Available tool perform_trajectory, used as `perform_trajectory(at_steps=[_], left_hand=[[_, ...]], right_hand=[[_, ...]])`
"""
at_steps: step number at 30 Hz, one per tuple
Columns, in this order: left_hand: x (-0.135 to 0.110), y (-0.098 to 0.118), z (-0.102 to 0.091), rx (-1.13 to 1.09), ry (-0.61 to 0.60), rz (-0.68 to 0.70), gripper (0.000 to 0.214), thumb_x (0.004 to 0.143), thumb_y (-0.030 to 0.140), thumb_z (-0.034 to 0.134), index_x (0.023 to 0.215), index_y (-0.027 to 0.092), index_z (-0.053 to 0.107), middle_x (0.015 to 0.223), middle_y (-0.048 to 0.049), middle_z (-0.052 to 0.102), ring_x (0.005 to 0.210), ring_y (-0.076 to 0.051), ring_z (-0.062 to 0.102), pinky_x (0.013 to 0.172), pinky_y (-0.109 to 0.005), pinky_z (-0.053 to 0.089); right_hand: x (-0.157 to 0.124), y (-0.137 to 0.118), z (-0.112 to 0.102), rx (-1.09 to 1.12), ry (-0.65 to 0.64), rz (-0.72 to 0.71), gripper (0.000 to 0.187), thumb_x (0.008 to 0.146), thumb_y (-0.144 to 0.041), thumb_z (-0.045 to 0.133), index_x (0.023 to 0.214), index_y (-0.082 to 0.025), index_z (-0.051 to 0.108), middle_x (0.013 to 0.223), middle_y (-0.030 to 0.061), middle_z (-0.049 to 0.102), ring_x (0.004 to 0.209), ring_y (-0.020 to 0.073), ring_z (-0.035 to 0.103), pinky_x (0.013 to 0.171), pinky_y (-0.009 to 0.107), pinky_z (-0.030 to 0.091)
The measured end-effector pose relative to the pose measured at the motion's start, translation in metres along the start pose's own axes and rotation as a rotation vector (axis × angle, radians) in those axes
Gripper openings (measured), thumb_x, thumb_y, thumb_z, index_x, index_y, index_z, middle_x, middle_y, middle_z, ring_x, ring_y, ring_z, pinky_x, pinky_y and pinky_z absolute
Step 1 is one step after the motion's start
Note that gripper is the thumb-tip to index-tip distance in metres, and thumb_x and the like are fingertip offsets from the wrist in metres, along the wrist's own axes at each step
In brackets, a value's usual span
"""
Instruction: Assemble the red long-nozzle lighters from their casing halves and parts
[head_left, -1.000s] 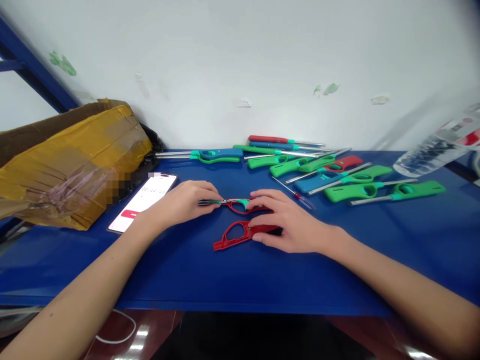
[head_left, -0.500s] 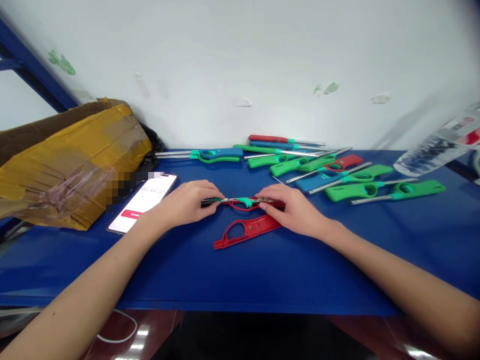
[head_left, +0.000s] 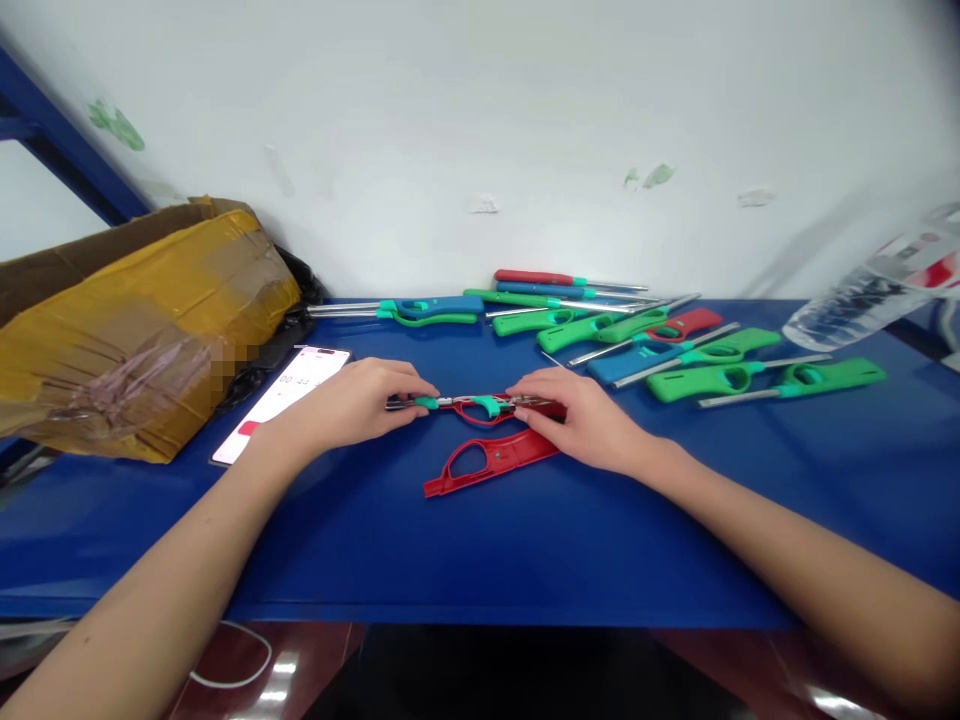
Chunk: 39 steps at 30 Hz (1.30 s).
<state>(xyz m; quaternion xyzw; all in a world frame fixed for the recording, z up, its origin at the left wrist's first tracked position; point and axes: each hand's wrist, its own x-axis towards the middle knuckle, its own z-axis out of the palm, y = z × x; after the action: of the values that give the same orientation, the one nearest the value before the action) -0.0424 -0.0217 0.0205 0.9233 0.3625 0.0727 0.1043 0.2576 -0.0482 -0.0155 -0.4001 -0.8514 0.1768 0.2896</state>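
Between my hands lies an opened red lighter point(head_left: 474, 414) of the long-nozzle kind, its inner parts and green trigger showing. My left hand point(head_left: 373, 405) is closed on its nozzle end, with a green collar showing at the fingertips. At the handle end my right hand point(head_left: 581, 415) is closed, thumb and fingers on the metal parts and red shell. The loose red half shell point(head_left: 491, 458) rests on the blue table just in front, hollow side up; its right end reaches under my right hand.
Several green, blue and red long-nozzle lighters point(head_left: 686, 380) lie along the back right of the blue table point(head_left: 420, 560). A phone point(head_left: 262, 410) with a timer lies beside my left forearm. A taped cardboard box point(head_left: 142, 330) stands left, a plastic bottle point(head_left: 862, 295) right.
My left hand has shifted slightly left, and more of the green collar shows at its fingertips. My right hand keeps its hold on the handle end.
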Motion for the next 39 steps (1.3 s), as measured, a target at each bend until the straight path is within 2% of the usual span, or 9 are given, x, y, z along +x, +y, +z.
perform_trajectory(at_steps=[12,19,25,39], left_hand=[[0.0011,0.0028,0.0034,-0.008,0.055,0.07,0.031,0.096,0.031,0.05,0.122,0.03,0.068,0.104,-0.0048,0.067,0.084,-0.016,0.063,0.068,-0.024,0.047],[0.0011,-0.0001,0.0059,0.057,0.068,0.113,0.032,0.098,0.032,0.046,0.12,0.029,0.07,0.104,-0.0065,0.066,0.087,-0.018,0.062,0.073,-0.028,0.048],[0.0017,0.0001,0.0069,0.052,0.064,0.132,0.033,0.099,0.033,0.046,0.122,0.029,0.068,0.104,-0.0067,0.066,0.087,-0.017,0.062,0.072,-0.025,0.047],[0.0019,0.002,0.0037,0.199,0.071,0.162,0.037,0.102,0.031,0.037,0.119,0.03,0.07,0.103,-0.0076,0.066,0.085,-0.02,0.06,0.074,-0.031,0.044]], right_hand=[[0.0015,-0.0004,-0.0004,-0.008,0.01,-0.014,0.022,0.087,-0.02,0.061,0.106,-0.021,0.072,0.106,0.0078,0.073,0.1,0.0236,0.066,0.09,0.041,0.055],[0.0014,0.0,-0.0006,0.005,0.003,0.003,0.022,0.087,-0.02,0.062,0.107,-0.021,0.072,0.107,0.0081,0.073,0.101,0.0232,0.066,0.091,0.04,0.055],[0.0016,0.0003,-0.0003,0.008,0.015,-0.01,0.022,0.087,-0.022,0.062,0.107,-0.02,0.073,0.106,0.009,0.073,0.1,0.0236,0.067,0.09,0.042,0.056],[0.0008,0.0017,-0.0003,0.006,0.009,0.001,0.022,0.087,-0.021,0.063,0.106,-0.02,0.073,0.107,0.0089,0.073,0.1,0.0236,0.066,0.088,0.04,0.056]])
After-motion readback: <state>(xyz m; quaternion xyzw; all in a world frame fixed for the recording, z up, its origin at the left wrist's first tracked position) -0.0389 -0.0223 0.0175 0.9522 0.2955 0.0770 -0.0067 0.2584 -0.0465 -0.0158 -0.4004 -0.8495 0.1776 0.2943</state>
